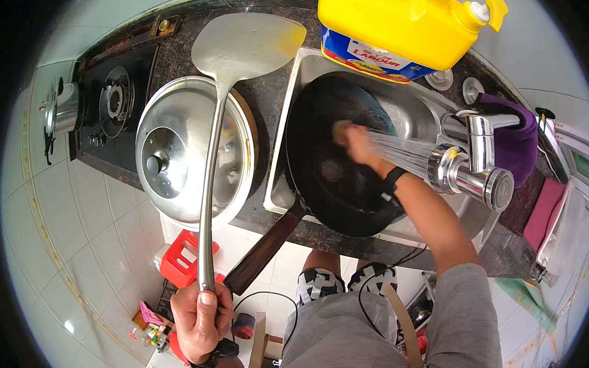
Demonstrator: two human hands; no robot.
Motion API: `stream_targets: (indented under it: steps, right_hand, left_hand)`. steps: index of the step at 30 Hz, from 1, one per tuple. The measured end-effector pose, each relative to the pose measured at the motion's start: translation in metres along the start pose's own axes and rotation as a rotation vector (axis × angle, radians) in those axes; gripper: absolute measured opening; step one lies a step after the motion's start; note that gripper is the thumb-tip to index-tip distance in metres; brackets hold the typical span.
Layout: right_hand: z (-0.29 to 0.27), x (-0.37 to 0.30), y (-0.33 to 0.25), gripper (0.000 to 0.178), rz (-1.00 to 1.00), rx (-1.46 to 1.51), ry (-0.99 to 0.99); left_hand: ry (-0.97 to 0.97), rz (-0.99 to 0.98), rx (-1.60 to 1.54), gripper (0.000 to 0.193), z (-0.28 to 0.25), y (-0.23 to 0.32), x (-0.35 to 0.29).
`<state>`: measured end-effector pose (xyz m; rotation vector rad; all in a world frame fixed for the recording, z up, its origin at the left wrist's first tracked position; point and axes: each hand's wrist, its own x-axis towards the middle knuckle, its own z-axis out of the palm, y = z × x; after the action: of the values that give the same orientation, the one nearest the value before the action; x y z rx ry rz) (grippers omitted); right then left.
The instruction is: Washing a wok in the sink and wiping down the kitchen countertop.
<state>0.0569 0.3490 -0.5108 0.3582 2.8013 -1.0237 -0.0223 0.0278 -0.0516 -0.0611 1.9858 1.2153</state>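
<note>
My left hand (202, 317) is closed round the end of a long metal wok spatula (212, 155), held upright with its broad blade (247, 45) far from me. A yellowish patch marks the blade's right side. Inside the sink (278, 177) a black wok (336, 198) rests tilted, its dark wooden handle (266, 251) ending close to my left hand. My right hand (357, 144) reaches into the wok, fingers closed and pressed to its inner surface. A small tan thing shows at the fingertips, too blurred to name. Water sprays from the chrome faucet (467, 170) onto this hand.
A large yellow detergent jug (397, 25) stands behind the sink. Left of it sits a pot with a steel lid (179, 147), then a gas stove (112, 106). A purple cloth (526, 147) hangs right of the faucet. Below the counter is a red plastic stool (181, 258).
</note>
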Motion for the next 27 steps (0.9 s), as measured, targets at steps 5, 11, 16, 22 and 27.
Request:
stream_targets:
  steps: [5,11,16,22,27]
  right_hand:
    - [-0.039,-0.037,0.002,0.016,0.078,-0.096,-0.412]
    - [-0.034,-0.026,-0.112,0.021,-0.118,0.387,-0.583]
    - [-0.014,0.008,0.013,0.02,0.091,-0.084,-0.105]
    - [-0.043,-0.037,0.003,0.032,0.412,0.177,-0.334]
    - [-0.025,-0.011,-0.09,0.013,-0.002,0.297,-0.538]
  left_hand:
    - [0.024,-0.016,-0.004,0.054,-0.01,-0.011,-0.006]
    - [0.007,0.016,0.027,0.056,-0.013,-0.012,-0.005]
    - [-0.058,0.031,0.02,0.058,-0.002,0.0,0.006]
    - [-0.063,-0.022,0.022,0.056,-0.014,-0.008,-0.002]
    - [0.026,0.006,0.047,0.061,-0.007,-0.005,-0.003]
